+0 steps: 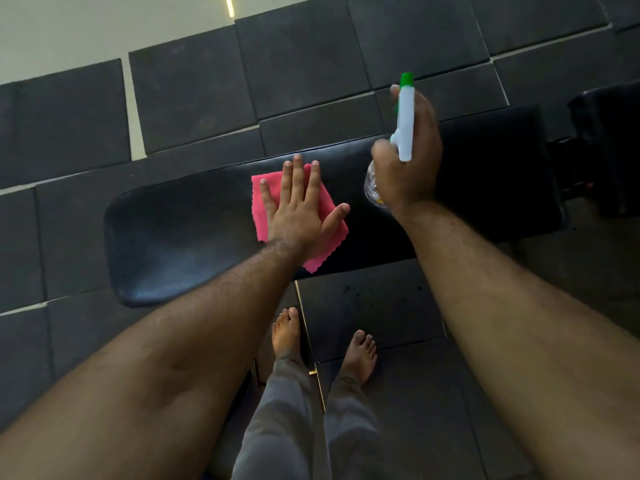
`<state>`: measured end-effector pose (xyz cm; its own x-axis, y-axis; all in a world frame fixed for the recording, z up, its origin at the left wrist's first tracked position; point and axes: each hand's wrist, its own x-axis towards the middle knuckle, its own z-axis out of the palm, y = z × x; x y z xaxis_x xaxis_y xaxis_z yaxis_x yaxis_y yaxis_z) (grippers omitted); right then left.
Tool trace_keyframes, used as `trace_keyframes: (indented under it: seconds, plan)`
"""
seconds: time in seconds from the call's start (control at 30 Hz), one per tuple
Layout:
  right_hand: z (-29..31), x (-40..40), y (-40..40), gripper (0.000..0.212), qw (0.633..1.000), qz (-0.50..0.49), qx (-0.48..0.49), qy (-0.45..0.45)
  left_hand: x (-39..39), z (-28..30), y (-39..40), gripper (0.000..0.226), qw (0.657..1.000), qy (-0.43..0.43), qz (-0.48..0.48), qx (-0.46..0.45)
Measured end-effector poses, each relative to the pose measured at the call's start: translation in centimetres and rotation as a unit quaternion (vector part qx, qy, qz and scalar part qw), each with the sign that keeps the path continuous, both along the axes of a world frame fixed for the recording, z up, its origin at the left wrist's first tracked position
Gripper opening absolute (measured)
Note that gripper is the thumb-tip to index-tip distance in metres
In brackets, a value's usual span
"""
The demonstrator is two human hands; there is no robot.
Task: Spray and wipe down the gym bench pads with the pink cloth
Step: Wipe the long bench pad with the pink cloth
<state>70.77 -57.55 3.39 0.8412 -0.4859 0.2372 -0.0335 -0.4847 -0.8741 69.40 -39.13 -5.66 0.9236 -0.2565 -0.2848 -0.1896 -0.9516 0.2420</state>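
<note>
Pink cloth point(329, 209) on glossy black bench pad point(180, 237). Spray bottle point(406, 123) at 1 o'clock: white head, green nozzle, clear body. Dark grey floor mats point(194, 98), grey trousers point(277, 427).

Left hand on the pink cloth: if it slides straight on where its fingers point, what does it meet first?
Probably nothing: beyond the left hand and pink cloth comes the black padded bench's far edge, then dark floor tiles.

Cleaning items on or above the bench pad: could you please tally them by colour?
Pink: 1, the pink cloth under the left hand.
White and green: 1, the spray bottle held in the right hand.
Total: 2.
</note>
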Motion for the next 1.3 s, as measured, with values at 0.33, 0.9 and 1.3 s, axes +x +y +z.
trace_keyframes:
  seconds: [0.33, 0.9, 1.3]
  plan:
    - [-2.8, -13.0, -2.9, 0.036, 0.967, 0.09, 0.018, 0.236, -0.1, -2.2, -3.7, 0.086, 0.998, -0.032, -0.054, 0.0]
    - [-4.2, -15.4, -6.8, 0.006, 0.888, 0.014, -0.051, 0.457, -0.2, -3.1, -3.7, 0.086, 0.995, -0.084, -0.055, 0.016]
    - [-3.7, -13.3, -16.0, 0.026, 0.857, -0.126, -0.063, 0.496, 0.0, -3.6, -3.5, 0.086, 0.992, -0.109, -0.06, 0.012]
